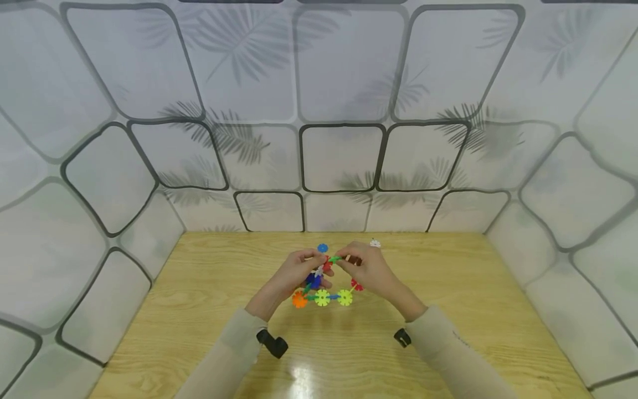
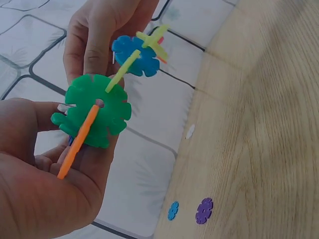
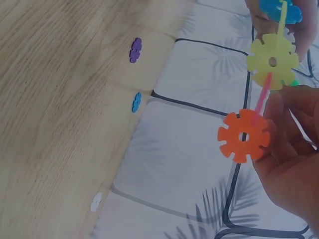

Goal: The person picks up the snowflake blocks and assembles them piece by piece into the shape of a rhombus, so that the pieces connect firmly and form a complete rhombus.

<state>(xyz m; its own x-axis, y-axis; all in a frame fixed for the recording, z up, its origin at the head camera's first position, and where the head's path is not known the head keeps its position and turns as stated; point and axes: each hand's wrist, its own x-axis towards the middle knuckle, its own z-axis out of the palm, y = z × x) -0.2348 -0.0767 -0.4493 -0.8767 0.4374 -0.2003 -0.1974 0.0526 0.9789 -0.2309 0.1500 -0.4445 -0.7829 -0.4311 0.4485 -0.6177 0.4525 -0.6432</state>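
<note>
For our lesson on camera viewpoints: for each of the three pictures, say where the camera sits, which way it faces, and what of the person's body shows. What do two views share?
Head: looks forward and down at the wooden table; both hands and sleeves hold the disc model.
Left wrist: faces along the left hand, which holds the green disc.
Right wrist: faces along the right hand, beside the orange disc.
Both wrist views share the loose purple disc and blue disc on the table.

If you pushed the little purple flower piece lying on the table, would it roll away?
Probably not. The purple piece lies flat on the wooden table, so it would likely slide. It looks thin and plastic, so probably very light. Its notched edge might make rolling bumpy anyway.
</note>
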